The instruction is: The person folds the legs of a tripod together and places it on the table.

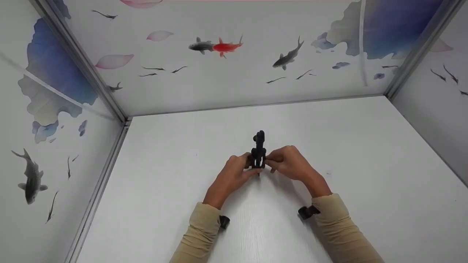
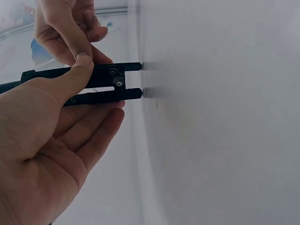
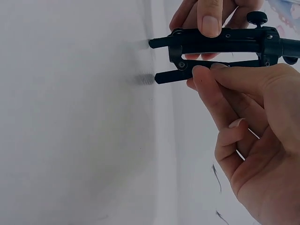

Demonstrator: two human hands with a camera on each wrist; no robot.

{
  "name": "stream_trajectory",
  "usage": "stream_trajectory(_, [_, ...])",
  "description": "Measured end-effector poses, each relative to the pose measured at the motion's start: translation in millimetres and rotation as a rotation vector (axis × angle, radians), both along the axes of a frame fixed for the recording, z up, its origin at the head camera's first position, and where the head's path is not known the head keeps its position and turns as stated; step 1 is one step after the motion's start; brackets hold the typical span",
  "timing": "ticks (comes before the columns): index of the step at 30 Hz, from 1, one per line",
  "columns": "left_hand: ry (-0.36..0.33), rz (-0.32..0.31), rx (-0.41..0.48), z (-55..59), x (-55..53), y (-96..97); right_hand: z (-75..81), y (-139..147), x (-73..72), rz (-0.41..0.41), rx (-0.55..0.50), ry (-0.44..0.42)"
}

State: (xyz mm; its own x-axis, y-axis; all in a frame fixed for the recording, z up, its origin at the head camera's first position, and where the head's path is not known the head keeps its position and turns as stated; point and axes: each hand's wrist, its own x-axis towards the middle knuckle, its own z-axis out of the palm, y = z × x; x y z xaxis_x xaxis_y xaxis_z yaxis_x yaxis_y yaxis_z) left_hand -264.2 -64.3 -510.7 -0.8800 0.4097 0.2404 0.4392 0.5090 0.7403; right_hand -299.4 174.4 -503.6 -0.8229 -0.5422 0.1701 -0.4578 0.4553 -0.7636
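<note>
A small black tripod (image 1: 259,144) stands upright over the white table, its legs folded close together and its tips right at the tabletop. My left hand (image 1: 232,173) holds it from the left, thumb laid across one leg (image 2: 105,97) side and fingers behind. From the other side, my right hand (image 1: 290,164) pinches a leg (image 3: 171,76) between thumb and index finger. In the right wrist view, narrow gaps show between the legs, and a round knob (image 3: 257,18) sticks out near the top of the tripod. The right hand's other fingers are loosely bent.
The white table (image 1: 164,182) is bounded by a back wall (image 1: 248,80) and side walls printed with fish and petals. Metal framing (image 1: 106,87) runs along the left corner. Each sleeve carries a black wrist camera (image 1: 308,212).
</note>
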Motion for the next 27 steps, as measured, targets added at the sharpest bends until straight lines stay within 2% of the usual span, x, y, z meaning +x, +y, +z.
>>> stream_trajectory(9, [-0.009,0.002,-0.001,-0.9,-0.2,-2.4,-0.9,-1.6,-1.1,-0.001,-0.017,-0.060])
stream_trajectory(27, [-0.016,0.036,-0.089,2.3,1.9,-0.3,-2.4,-6.3,1.3,-0.045,-0.027,-0.121])
